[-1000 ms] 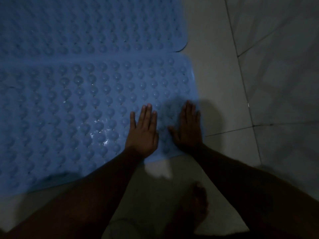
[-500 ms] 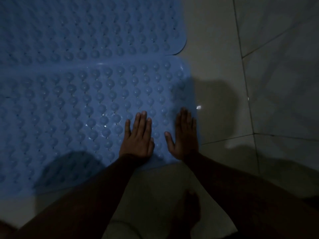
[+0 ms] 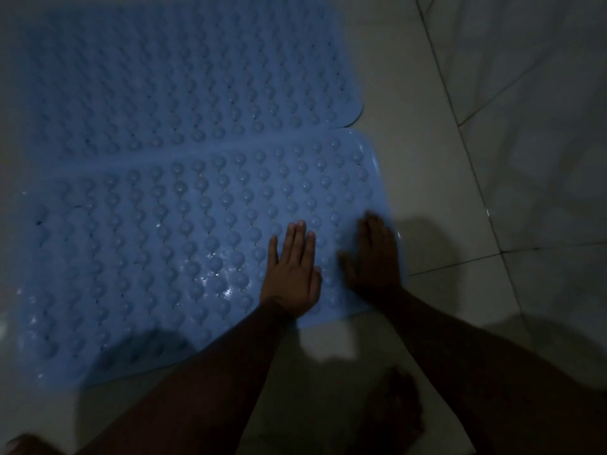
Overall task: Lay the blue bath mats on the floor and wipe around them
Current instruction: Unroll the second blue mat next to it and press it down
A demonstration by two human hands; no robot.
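Observation:
Two blue bath mats with rows of round bumps lie flat side by side on the pale tiled floor. The near mat (image 3: 170, 244) shows wet glints, and the far mat (image 3: 184, 77) touches its far edge. My left hand (image 3: 290, 274) rests palm down on the near mat's near right part, fingers together and flat. My right hand (image 3: 376, 257) presses flat on the same mat's right end, beside its rounded edge. Neither hand holds anything.
Pale glossy floor tiles (image 3: 492, 126) with dark grout lines spread to the right of the mats. My bare foot (image 3: 399, 412) stands on the floor just below the near mat. The scene is dim, with shadows of my arms on floor and mat.
The view has drawn back, showing more of both mats. Both hands stay flat on the near mat's right end, the right one slightly blurred with motion.

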